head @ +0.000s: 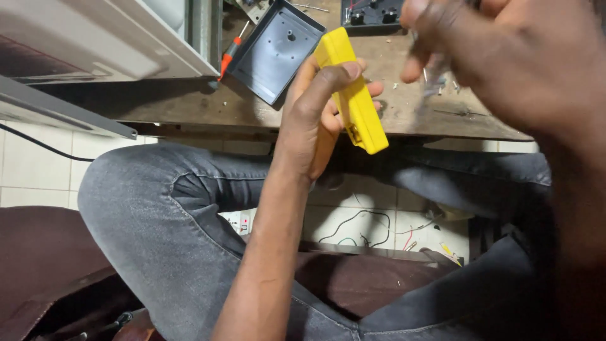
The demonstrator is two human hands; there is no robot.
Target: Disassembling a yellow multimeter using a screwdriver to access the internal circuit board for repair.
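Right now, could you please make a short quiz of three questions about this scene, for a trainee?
1. True or false: the left hand grips the yellow case from its side.
2. Which thing lies on the wooden table just left of the yellow case? A) a dark grey tray-like cover B) a white cup C) a blue cloth
3. What tool with an orange handle lies beside that cover?

Key
1. True.
2. A.
3. A screwdriver. The right hand is blurred, so what it holds cannot be told.
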